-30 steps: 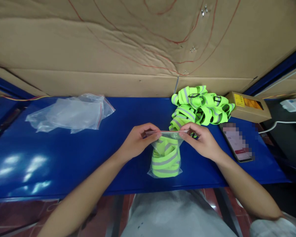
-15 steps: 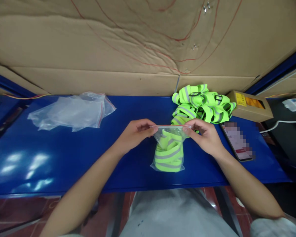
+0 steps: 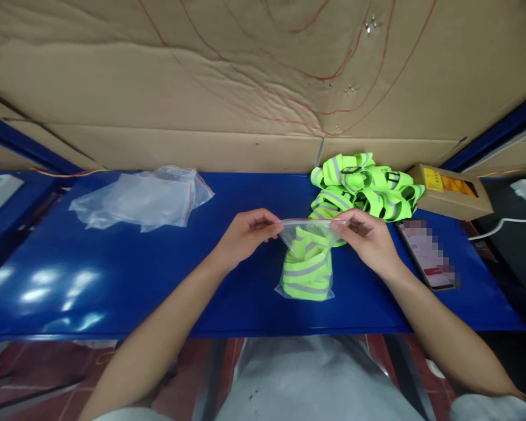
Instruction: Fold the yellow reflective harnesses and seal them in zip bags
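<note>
Strap pile (image 3: 363, 182) behind bag (image 3: 308, 272) (L hand (image 3: 249, 237) & R hand (image 3: 370, 241): grip closed on its top), phone (image 3: 426, 254) R, loose bags (image 3: 146, 199) L

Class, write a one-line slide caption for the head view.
Left hand and right hand pinch the red-lined top of a clear bag holding a yellow-green striped strap at a blue table.

tbh I'm not reading any text here: the yellow label (image 3: 433, 179) on the cardboard box (image 3: 458, 202) is looking too blurry, the phone screen (image 3: 426, 252) is showing mostly pixels.
</note>
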Demonstrator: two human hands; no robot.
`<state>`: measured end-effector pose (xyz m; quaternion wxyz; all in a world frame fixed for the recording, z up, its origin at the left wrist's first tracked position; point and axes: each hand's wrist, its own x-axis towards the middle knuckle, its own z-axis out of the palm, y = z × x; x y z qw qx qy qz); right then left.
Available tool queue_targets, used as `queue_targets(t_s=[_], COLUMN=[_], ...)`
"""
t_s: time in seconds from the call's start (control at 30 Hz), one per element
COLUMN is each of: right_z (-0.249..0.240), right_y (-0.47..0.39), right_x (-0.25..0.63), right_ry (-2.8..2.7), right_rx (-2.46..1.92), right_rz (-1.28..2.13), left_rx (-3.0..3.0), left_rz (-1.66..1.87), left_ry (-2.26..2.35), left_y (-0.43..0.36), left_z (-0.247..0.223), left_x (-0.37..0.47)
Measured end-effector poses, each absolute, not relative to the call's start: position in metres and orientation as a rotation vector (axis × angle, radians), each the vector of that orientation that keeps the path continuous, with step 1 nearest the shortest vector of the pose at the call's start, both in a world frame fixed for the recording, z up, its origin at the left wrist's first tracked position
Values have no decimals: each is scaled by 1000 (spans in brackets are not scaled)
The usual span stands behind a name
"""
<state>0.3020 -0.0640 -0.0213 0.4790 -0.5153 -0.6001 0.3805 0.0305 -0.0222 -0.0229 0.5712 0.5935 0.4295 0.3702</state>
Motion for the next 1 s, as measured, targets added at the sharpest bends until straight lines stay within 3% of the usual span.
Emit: queue_targets(t_s=[1.0], right_z=[-20], right_y=[-73], right_x=[291], right_ry=[-1629], right_rx=[-1143], right_rz=[983], left_rx=[1317], left_rz=[882], left_ry=[854], left_y=[-37], left_z=[-26], left_x=[45])
